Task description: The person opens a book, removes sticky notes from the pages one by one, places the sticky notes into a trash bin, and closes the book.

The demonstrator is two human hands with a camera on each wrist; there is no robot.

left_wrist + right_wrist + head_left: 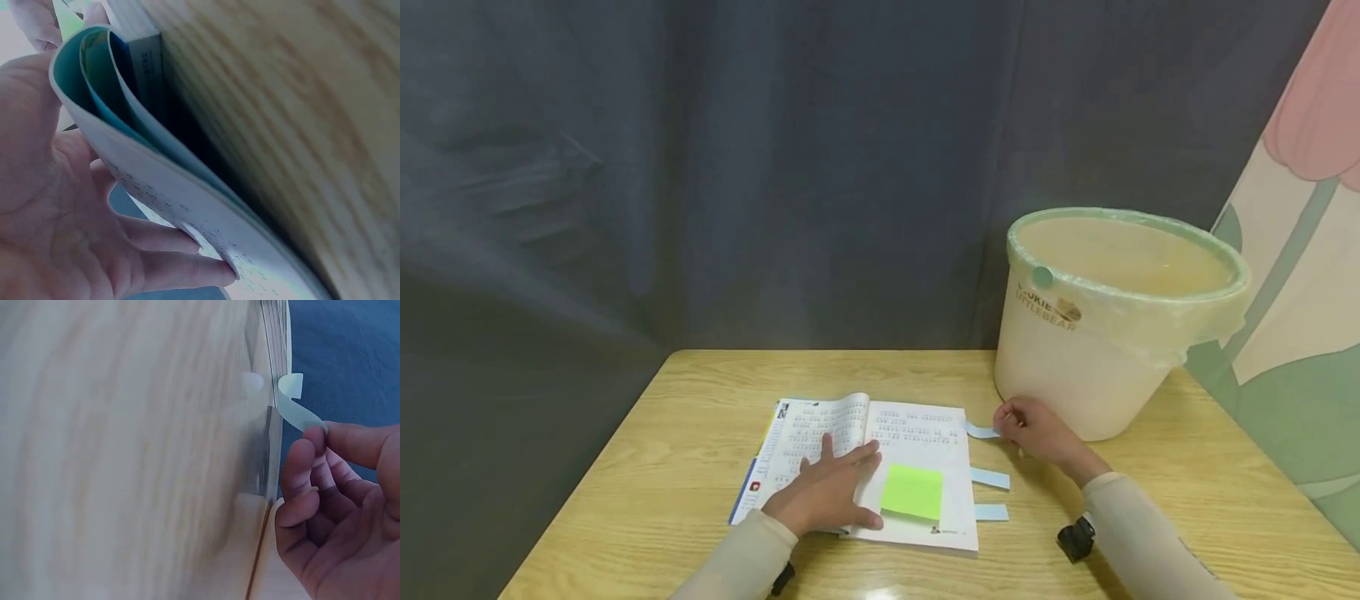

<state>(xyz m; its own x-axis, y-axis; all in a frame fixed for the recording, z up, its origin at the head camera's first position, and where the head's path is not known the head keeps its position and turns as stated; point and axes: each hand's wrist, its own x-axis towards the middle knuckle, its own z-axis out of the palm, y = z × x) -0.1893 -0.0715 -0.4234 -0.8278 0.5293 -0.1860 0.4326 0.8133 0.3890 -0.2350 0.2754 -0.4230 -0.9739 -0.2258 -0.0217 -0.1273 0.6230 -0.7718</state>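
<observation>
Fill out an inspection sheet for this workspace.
Surface: wood-grain table.
Job's things: open book; green sticky note on its right page; upper strip, middle strip and lower strip, all pale blue, jutting past its right edge.
Clutter: large pale bin with a green rim, at the table's rear right.
Grips: left grip rests spread on the book; right grip pinches the upper strip's outer end.
Cables: nothing seen.
Surroundings: dark cloth behind; flower-patterned backdrop at right.

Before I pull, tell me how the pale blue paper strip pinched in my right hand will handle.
The pale blue paper strip is probably floppy: it curls near the right hand. Thin and narrow, it's likely light and may tear easily.
</observation>
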